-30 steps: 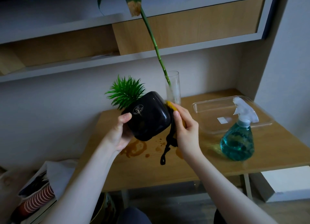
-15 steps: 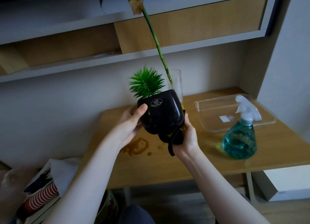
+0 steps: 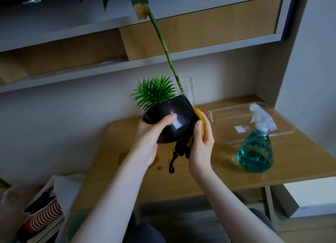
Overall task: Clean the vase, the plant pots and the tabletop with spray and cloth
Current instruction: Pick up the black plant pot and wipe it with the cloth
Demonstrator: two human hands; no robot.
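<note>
Two bare hands are holding a glossy black plant pot [image 3: 169, 121] in the air above the wooden surface [image 3: 181, 181], tilted so that its spiky green artificial plant [image 3: 154, 92] is leaning up and to the left. The left hand [image 3: 147, 139] is cupping the pot's left side, its grip curled round the body with the thumb lying across the front. The right hand [image 3: 201, 142] is pressing a yellow cloth [image 3: 199, 119] against the pot's right side, fingers curled round the cloth; a dark strap or fringe [image 3: 177, 154] is hanging below the pot between the two hands, and what it belongs to cannot be told. Behind the pot a clear glass vase [image 3: 188, 90] is standing at the back of the surface, holding a green bamboo-like stalk [image 3: 163, 44] that is leaning up and to the left. To the right, a spray bottle [image 3: 255, 148] of blue-green liquid with a white trigger head is standing just in front of a clear plastic tray [image 3: 227, 119]. Brown stains [image 3: 159, 167] are showing on the surface beneath the left hand.
</note>
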